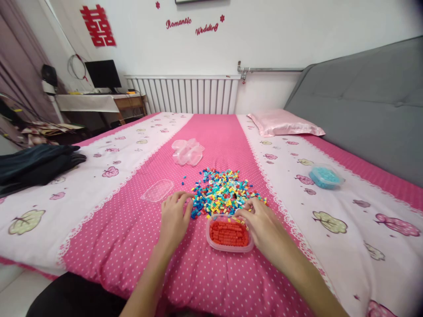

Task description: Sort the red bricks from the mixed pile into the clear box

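A heap of small mixed-colour bricks (224, 191) lies on the pink dotted bedspread (205, 273). In front of it stands a clear tub of red bricks (229, 234). My left hand (174, 219) rests flat at the heap's left edge, fingers stretched toward the blue pieces. At the heap's near right edge, just above the tub's rim, my right hand (260, 221) has its fingers curled together in a pinch; what they hold is too small to make out.
A clear lid (157, 190) lies left of the heap, and empty clear tubs (188, 152) sit behind it. A tub of light-blue bricks (325, 177) stands at the right. A pink pillow (284, 123), grey headboard (363, 105) and dark clothes (36, 164) border the bed.
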The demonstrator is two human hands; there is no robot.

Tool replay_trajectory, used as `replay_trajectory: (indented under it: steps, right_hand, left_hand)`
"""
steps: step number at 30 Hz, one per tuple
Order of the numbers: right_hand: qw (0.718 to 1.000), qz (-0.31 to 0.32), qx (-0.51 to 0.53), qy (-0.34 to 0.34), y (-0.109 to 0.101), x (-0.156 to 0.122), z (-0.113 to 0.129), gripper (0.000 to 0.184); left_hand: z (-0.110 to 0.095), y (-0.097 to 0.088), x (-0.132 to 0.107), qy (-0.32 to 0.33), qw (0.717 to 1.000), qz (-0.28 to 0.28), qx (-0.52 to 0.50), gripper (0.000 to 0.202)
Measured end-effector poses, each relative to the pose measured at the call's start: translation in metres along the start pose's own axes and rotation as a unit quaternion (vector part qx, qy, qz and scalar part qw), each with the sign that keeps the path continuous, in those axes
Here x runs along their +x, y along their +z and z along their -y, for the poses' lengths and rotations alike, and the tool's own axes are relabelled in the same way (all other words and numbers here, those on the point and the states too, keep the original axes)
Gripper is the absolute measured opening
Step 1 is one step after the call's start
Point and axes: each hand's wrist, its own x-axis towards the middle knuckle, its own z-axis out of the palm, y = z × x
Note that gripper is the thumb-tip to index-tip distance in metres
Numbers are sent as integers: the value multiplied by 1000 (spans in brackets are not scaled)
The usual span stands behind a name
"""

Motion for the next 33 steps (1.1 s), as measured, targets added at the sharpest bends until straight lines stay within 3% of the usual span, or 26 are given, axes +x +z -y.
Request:
replay_trajectory:
  steps: [3, 7, 18, 33]
  right_hand:
    - [1000, -27, -1, -8, 1, 0, -2, 33]
    - [1000, -25, -7, -7, -1, 0, -1, 31]
    - [1000, 6, 5, 0, -1, -1, 4, 34]
    - [999, 41, -11, -3, 3, -1, 4, 35]
  left_hand:
    - [21, 13, 31, -18, 999, 8, 40, 21]
    - [25, 31, 45, -5, 997, 30, 69, 15]
    - [29, 39, 41, 6, 997, 39, 65, 9]
    - [28, 37, 32, -10, 999, -31, -19, 16]
